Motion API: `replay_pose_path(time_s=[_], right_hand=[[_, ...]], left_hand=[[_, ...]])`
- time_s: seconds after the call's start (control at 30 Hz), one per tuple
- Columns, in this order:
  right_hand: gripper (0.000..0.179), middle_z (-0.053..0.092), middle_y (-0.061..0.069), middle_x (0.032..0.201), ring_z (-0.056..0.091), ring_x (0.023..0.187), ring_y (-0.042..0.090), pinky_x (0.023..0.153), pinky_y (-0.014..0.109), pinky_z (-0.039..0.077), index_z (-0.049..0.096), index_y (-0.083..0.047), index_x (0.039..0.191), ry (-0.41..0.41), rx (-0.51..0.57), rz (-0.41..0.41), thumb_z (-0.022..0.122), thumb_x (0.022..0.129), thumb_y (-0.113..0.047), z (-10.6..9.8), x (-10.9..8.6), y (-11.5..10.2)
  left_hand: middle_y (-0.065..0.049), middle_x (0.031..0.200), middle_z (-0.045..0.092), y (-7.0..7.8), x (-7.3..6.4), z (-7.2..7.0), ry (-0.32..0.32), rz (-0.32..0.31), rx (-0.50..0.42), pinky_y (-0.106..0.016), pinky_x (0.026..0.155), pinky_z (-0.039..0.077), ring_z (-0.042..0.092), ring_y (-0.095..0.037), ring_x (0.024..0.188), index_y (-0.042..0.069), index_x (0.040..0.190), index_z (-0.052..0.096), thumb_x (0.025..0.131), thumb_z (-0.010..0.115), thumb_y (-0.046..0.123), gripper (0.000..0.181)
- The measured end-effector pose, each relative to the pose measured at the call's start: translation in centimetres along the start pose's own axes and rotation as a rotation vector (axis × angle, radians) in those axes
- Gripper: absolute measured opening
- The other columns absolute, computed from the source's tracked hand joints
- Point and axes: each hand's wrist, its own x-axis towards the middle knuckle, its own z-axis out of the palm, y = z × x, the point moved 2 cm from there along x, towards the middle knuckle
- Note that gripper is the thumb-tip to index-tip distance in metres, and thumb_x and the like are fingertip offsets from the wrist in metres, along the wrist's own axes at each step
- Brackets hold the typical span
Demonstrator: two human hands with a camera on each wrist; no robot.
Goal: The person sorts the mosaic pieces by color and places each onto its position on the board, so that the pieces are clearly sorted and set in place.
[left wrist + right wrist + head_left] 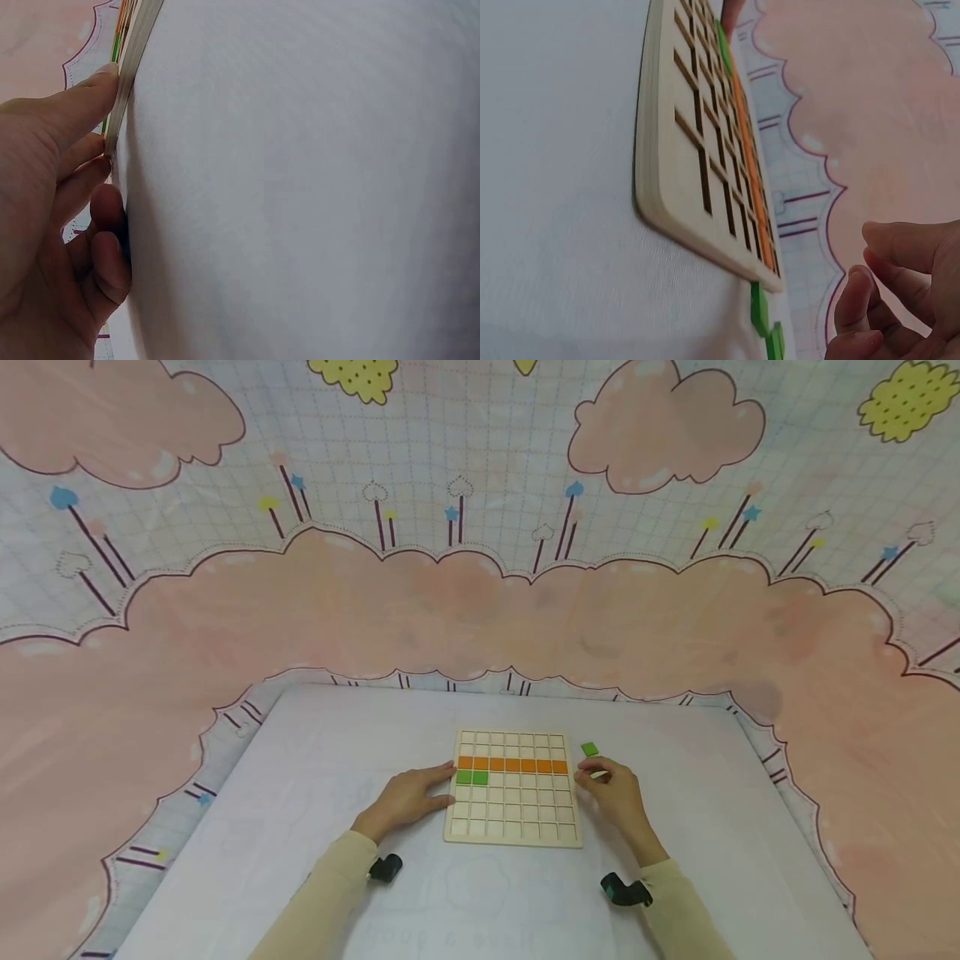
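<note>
A wooden grid board (513, 842): its orange row (513, 765) is full, two green tiles (480, 777) begin the row below, and the rest is bare. Left hand (408, 796) touches the board's left edge, thumb and fingers apart; right hand (615, 787) — fingers loosely curled, seemingly empty — is by its right edge, near loose green tiles (589, 749).

Board (531, 811) on table (480, 902), between hands (407, 797)

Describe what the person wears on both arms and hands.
The left hand and right hand are ungloved. The left sleeve and right sleeve are plain pale yellow, reaching the wrists. A small black device sits by the left cuff, a bent black device by the right.
</note>
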Motion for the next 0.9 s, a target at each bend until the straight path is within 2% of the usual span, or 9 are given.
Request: replay_pose_path(time_s=[0.17,0.47,0.9], right_hand=[[0.023,0.071,0.012,0.104,0.062,0.08,0.017,0.058,0.02,0.05,0.072,-0.005,0.109,0.018,-0.022,0.009,0.072,0.089,-0.017,-0.8,0.3,0.9],[0.024,0.071,0.015,0.106,0.063,0.082,0.018,0.062,0.021,0.049,0.071,-0.005,0.11,0.042,-0.082,0.004,0.072,0.09,-0.018,-2.0,0.9,2.1],[0.027,0.068,0.019,0.115,0.066,0.096,0.031,0.065,0.022,0.048,0.069,-0.004,0.114,0.048,-0.11,0.048,0.07,0.09,-0.018,-3.2,1.9,3.4]], left_hand=[[0.011,0.154,0.043,-0.1,0.1,0.0,0.0,-0.001,0.0,-0.049,0.116,0.038,0.045,-0.025,0.141,0.026,0.144,0.05,0.089,0.067,0.047,0.061],[0.011,0.154,0.043,0.0,0.1,0.0,-0.002,-0.001,0.0,-0.049,0.116,0.038,0.045,-0.025,0.141,0.026,0.144,0.05,0.089,0.067,0.047,0.062],[0.012,0.154,0.043,-0.2,0.1,0.2,0.006,0.002,-0.002,-0.05,0.116,0.038,0.046,-0.026,0.14,0.026,0.144,0.051,0.089,0.067,0.048,0.061]])
